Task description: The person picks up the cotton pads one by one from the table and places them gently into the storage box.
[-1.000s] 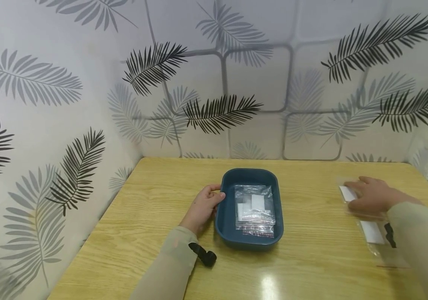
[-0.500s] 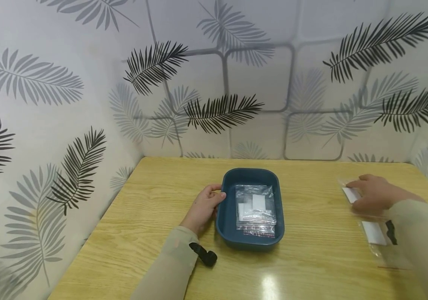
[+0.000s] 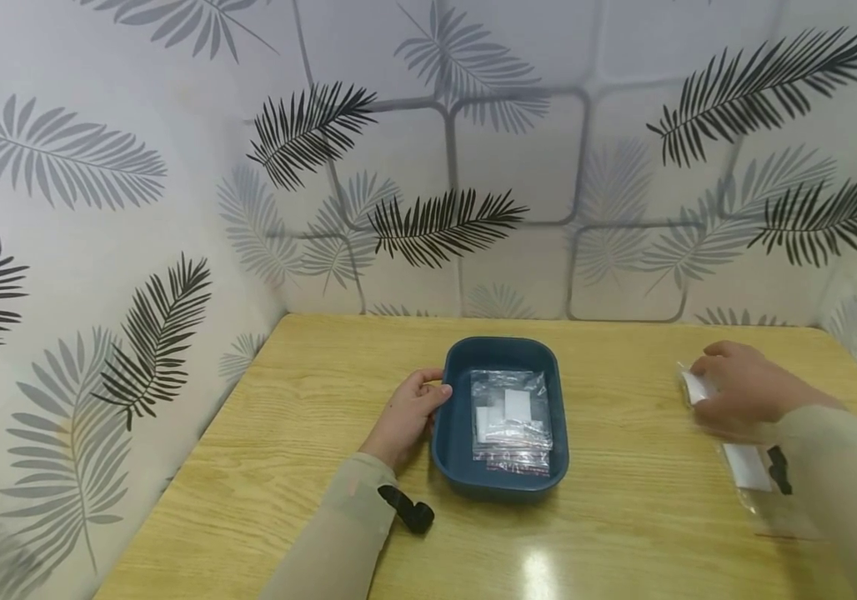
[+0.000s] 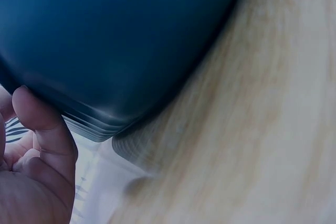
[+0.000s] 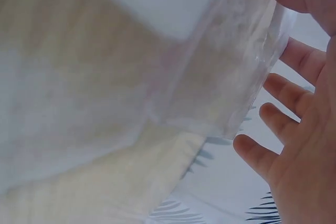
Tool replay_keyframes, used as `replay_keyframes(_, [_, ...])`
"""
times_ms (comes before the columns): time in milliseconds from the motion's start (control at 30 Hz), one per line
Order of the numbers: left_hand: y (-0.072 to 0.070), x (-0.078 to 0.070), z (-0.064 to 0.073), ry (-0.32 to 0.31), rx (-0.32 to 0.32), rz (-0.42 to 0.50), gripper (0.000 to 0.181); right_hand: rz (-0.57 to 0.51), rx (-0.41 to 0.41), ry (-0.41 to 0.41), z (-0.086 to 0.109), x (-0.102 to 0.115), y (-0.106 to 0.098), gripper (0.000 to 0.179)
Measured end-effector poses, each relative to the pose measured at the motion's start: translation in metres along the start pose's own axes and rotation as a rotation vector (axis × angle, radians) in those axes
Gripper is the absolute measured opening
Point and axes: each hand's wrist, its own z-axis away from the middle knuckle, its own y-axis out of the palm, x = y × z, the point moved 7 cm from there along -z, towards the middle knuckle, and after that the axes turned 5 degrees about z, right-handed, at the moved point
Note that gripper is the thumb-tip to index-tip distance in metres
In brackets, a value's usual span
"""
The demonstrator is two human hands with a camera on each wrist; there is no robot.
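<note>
My left hand point(image 3: 409, 412) holds the left side of a dark blue plastic bin point(image 3: 439, 467), thumb at the rim. In the left wrist view the thumb lies against the bin's wall point(image 4: 105, 51). Several clear zip bags point(image 3: 514, 429) with white inserts lie inside the bin. On the right, my right hand point(image 3: 747, 383) pinches the edge of a clear zip bag point(image 3: 694, 386) with a white insert. The right wrist view shows this bag point(image 5: 226, 72) between thumb and fingers, its white insert above. Part of it is hidden behind the hand.
Another clear zip bag with a white insert point(image 3: 747, 467) lies below my right forearm, partly covered by the sleeve. Both hands work over a wooden table point(image 3: 623, 517). A leaf-patterned wall covering point(image 3: 488, 275) rises behind and to the left.
The right hand has shifted slightly, and the far edge of the bag at its fingers now tilts up more. The left hand and bin stay put.
</note>
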Motion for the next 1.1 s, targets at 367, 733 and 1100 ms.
replay_keyframes(367, [0.001,0.001,-0.001,0.0,0.0,0.011,0.043,0.042,-0.134,-0.11,-0.01,0.035,-0.028,0.055])
replay_keyframes(733, [-0.001,0.001,0.001,-0.01,-0.007,0.003,0.044,0.009,-0.194,-0.209,-0.013,0.111,-0.064,0.052])
replay_keyframes(1100, [-0.001,0.002,0.001,-0.021,-0.016,-0.005,0.043,-0.011,-0.214,-0.321,-0.022,0.185,-0.082,0.051])
